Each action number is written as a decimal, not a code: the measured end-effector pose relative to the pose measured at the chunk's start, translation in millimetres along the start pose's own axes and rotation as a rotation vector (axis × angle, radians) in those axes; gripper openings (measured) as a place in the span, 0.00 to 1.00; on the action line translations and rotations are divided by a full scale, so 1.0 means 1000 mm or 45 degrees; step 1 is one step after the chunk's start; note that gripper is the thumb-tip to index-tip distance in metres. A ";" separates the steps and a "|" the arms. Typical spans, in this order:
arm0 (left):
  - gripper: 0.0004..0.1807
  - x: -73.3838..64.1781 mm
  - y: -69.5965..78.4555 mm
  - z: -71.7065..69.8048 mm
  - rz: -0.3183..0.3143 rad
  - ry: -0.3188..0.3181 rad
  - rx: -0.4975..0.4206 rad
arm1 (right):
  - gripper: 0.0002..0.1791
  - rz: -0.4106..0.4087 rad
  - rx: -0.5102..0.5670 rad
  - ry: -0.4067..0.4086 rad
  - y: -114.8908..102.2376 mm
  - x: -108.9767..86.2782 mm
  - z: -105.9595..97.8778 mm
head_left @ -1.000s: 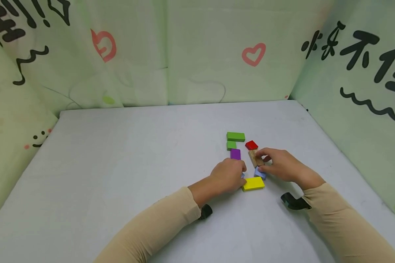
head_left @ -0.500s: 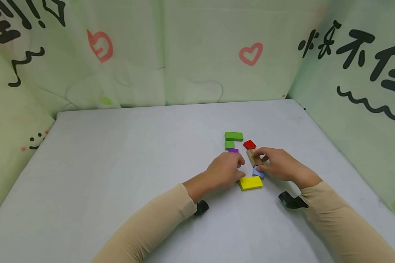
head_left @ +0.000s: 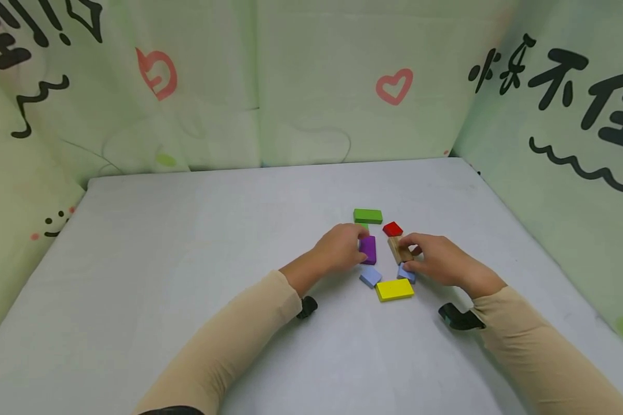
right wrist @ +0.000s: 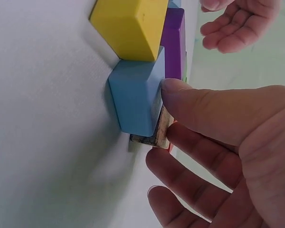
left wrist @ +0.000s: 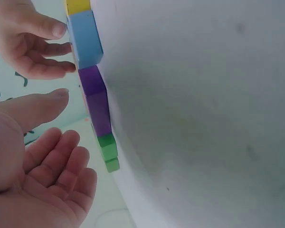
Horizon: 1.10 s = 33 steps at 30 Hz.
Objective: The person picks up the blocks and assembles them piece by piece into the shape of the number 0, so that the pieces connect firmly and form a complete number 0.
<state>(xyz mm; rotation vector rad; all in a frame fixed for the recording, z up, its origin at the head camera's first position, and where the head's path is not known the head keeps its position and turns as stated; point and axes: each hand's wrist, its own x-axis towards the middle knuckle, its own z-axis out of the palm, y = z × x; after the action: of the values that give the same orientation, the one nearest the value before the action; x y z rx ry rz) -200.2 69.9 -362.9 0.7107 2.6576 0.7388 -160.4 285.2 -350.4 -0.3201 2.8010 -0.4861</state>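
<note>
Fig.: L. hand (head_left: pixel 338 248) shifted twd 12 o'clock, fingers half-open beside purple oblong block (head_left: pixel 369 249), nothing visibly held; pale-blue rect. block (head_left: pixel 371 276) at its 6 o'clock uncovered, apparently done with. R. hand (head_left: pixel 436 259): fingers loosely spread at brown wooden block (head_left: pixel 397 252), no firm grip seen.

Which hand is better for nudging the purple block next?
Probably the left hand. It's right beside the purple block, with thumb and fingers close to it. The right hand is across the gap, by the wooden block.
</note>
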 end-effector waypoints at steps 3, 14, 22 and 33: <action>0.26 0.003 -0.002 -0.001 -0.011 -0.030 -0.001 | 0.28 -0.008 -0.004 0.005 0.000 0.000 -0.001; 0.26 0.012 -0.007 -0.001 -0.025 -0.095 -0.013 | 0.27 -0.019 -0.014 0.011 0.001 0.000 0.000; 0.26 0.014 -0.008 -0.001 -0.021 -0.107 -0.004 | 0.27 -0.010 -0.009 0.008 0.002 0.001 0.000; 0.29 0.018 -0.007 -0.001 -0.031 -0.137 0.043 | 0.26 -0.012 -0.010 0.011 0.001 0.000 -0.001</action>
<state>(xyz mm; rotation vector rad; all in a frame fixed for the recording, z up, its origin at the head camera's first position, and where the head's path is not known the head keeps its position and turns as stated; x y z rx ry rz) -218.6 74.1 -368.6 0.7056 2.5819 0.6318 -161.1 286.5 -350.3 -0.3336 2.8115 -0.4801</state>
